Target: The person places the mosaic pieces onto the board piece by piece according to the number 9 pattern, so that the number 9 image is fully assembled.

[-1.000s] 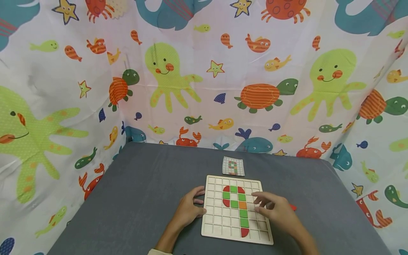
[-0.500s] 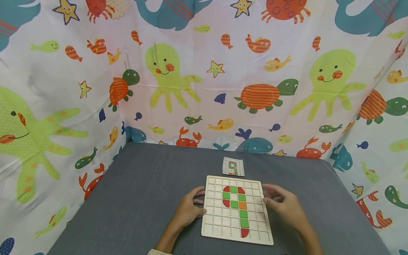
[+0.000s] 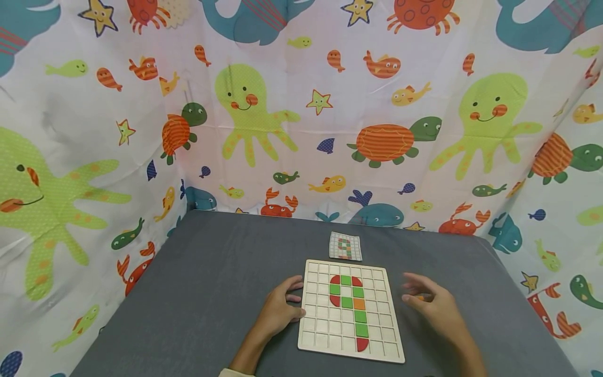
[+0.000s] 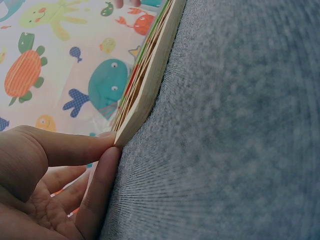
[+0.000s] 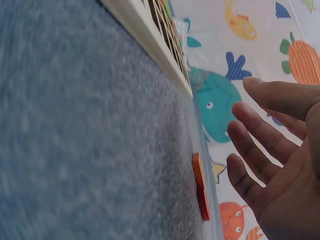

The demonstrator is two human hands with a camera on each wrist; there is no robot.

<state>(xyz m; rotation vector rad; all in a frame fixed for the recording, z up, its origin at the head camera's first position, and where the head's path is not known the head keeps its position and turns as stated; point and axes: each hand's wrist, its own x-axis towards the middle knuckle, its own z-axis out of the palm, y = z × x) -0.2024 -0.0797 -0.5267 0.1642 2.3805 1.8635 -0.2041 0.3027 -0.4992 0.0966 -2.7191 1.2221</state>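
A square wooden grid board (image 3: 325,335) lies on the grey cloth. On it, red quarter-round pieces (image 3: 362,344), green squares (image 3: 361,330) and one orange square (image 3: 359,303) form a loop with a tail running down. My left hand (image 3: 279,309) is at the board's left edge; the left wrist view shows thumb and index finger pinching the board's corner (image 4: 131,131). Right of the board, my right hand (image 3: 435,303) hovers with its fingers relaxed and apart, nothing between them. Below it an orange piece (image 5: 198,170) and a red piece (image 5: 204,204) lie on the cloth, mostly hidden in the head view.
A small pattern card (image 3: 345,246) with a similar coloured figure lies just behind the board. The grey tabletop (image 3: 226,272) extends to both sides. A curtain (image 3: 301,125) printed with sea animals hangs around its back and sides.
My right hand has moved rightward from over the board's right side to beside it. The left hand and the pieces on the board have stayed put.
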